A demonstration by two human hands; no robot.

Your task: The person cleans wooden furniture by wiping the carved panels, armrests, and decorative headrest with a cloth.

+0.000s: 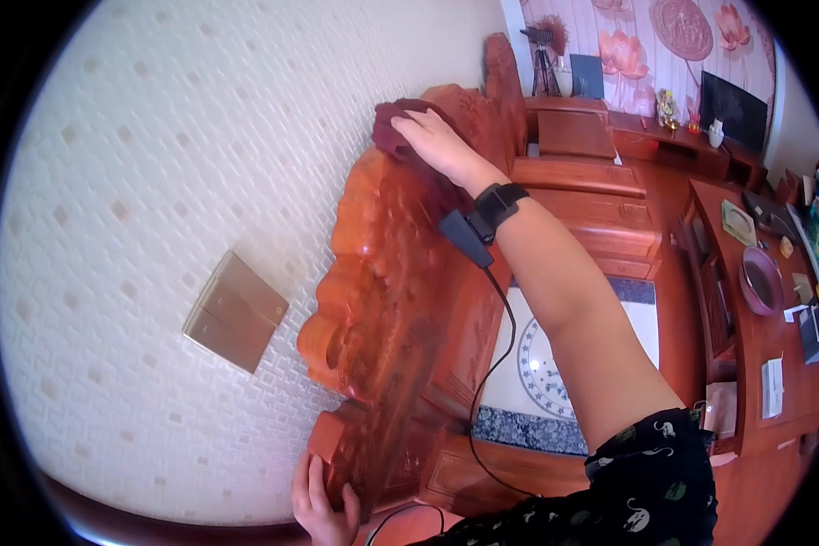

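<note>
A dark red cloth [393, 136] lies bunched on the top edge of a carved, glossy wooden backrest [373, 246]. My right hand [432, 144] presses on this cloth with its fingers closed over it; a black strap and a small device with a cable sit on the wrist. At the bottom, my left hand [323, 505] grips the squared wooden end [332, 437] of the same backrest, thumb on one side and fingers on the other.
A textured pale wall with a gold switch plate [237, 312] runs along the left. To the right stands a long wooden table [755, 346] with a purple basin [762, 280] and papers. Wooden seats, a cabinet and a television [733, 111] are at the back.
</note>
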